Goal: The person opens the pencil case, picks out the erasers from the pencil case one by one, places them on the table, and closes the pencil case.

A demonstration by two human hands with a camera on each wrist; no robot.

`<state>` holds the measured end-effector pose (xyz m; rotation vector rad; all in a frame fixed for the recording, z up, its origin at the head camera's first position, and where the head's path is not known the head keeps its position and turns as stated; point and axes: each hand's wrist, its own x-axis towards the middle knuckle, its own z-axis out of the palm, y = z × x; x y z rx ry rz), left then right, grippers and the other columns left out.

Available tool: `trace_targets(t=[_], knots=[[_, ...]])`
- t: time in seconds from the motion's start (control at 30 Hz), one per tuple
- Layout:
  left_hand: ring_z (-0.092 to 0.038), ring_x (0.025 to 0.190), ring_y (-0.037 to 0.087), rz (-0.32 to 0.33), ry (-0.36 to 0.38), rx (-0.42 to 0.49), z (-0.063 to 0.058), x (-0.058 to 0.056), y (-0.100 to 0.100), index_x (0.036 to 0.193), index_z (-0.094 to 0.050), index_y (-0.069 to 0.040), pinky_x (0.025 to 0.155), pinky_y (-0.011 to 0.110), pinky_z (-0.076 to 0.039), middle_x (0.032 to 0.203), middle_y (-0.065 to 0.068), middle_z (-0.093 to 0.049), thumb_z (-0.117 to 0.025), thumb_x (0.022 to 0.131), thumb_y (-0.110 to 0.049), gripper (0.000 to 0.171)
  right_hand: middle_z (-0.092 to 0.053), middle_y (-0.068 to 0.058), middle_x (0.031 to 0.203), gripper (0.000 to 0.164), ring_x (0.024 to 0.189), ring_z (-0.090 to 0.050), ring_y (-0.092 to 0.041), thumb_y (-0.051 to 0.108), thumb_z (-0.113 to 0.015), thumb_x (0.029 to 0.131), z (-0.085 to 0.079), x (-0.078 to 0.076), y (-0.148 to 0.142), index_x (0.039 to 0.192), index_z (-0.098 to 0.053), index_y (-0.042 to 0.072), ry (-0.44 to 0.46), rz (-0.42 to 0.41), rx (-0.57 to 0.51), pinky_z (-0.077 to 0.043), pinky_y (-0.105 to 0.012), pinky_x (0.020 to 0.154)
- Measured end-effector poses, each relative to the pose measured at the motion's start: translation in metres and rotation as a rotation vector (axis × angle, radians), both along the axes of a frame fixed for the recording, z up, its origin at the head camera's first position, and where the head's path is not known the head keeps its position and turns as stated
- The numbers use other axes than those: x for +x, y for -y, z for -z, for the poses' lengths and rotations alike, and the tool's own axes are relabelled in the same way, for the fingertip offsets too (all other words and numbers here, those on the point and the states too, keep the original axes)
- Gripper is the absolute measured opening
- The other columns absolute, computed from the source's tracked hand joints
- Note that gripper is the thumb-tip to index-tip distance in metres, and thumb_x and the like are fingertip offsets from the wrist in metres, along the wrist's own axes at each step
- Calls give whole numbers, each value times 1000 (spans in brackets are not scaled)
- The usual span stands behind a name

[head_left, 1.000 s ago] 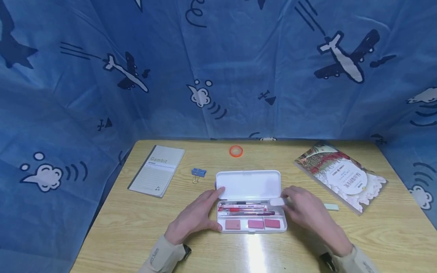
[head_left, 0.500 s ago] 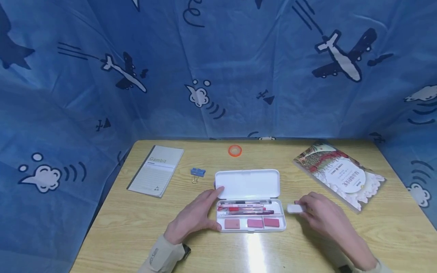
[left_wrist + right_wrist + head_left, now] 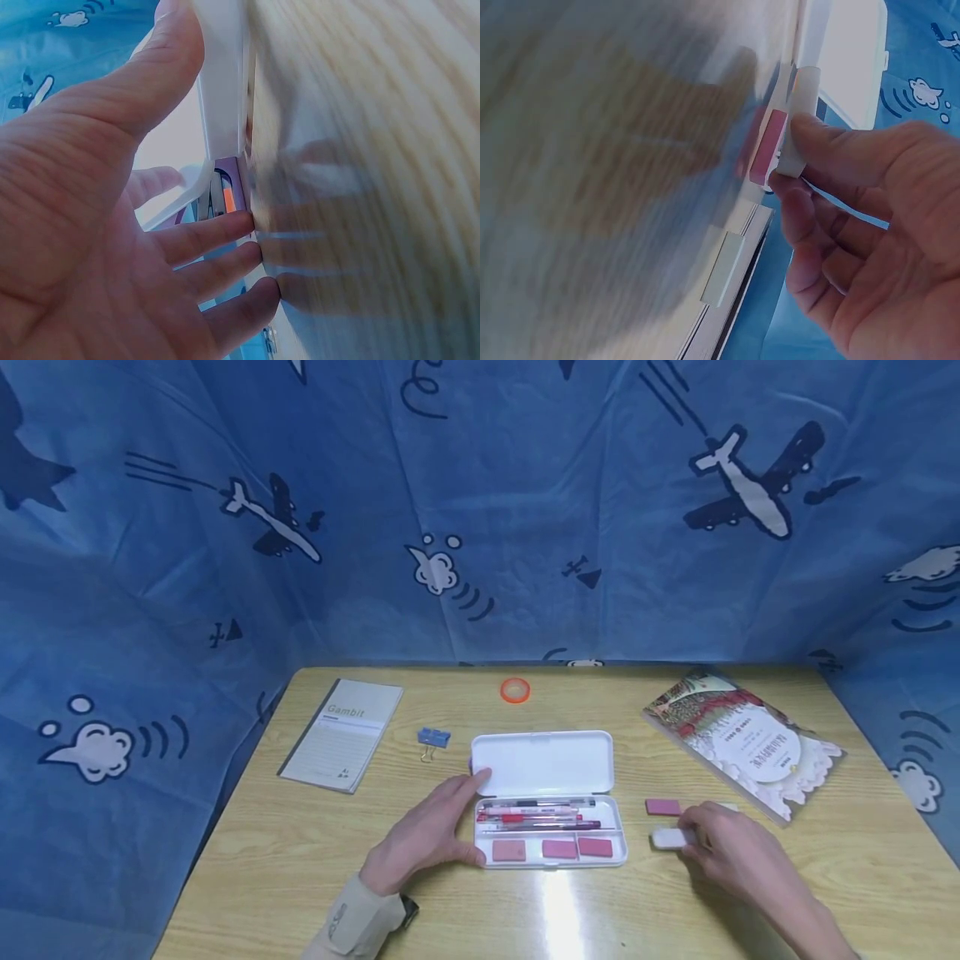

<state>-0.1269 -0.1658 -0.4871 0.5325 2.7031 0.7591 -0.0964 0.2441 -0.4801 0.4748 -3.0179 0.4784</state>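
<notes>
A blue curtain (image 3: 517, 527) backs the table (image 3: 247, 877). Right of the case (image 3: 542, 764), the right hand (image 3: 731, 852) pinches a white eraser (image 3: 667, 838), likely light, best held by its sides. A pink eraser (image 3: 662, 807) crowds it; a pale block (image 3: 724, 268), half-hidden overhead, may be another. The left hand (image 3: 423, 839) spreads at the case's left end.

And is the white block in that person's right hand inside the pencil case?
No, the right hand pinches the white block outside the open pencil case, off its right side.
</notes>
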Motion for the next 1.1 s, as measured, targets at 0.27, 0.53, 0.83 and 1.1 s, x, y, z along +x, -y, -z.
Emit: trace_targets(t=[0.27, 0.53, 0.83, 1.1], knots=[[-41, 146, 28, 10, -12, 1, 0, 0, 1, 163, -22, -23, 122, 45, -39, 160, 10, -40, -90, 63, -49, 123, -60, 11, 75, 26, 66, -48, -4, 12, -88, 70, 4, -1, -1, 88, -71, 19, 23, -7, 22, -45, -26, 55], [-41, 146, 28, 9, -14, 1, 0, 1, 1, 163, -22, -24, 122, 45, -40, 160, 10, -40, -90, 64, -49, 123, -61, 10, 75, 22, 67, -51, -6, 9, -85, 72, 5, -4, -1, 88, -72, 17, 67, -10, 38, -50, -32, 57], [-41, 146, 28, 12, -21, -2, 0, 1, 1, 163, -22, -24, 122, 45, -40, 160, 9, -40, -90, 64, -49, 123, -61, 10, 76, 21, 67, -51, -6, 9, -85, 72, 7, -4, -1, 85, -71, 17, 39, -11, 51, -50, -32, 57], [-41, 146, 29, 14, -21, 3, -2, 1, 2, 163, -22, -23, 122, 46, -39, 159, 11, -41, -90, 64, -48, 123, -72, 1, 93, 27, 84, -67, -21, 18, -87, 74, -3, -7, 1, 97, -74, 15, 8, -31, 24, -59, -45, 73]])
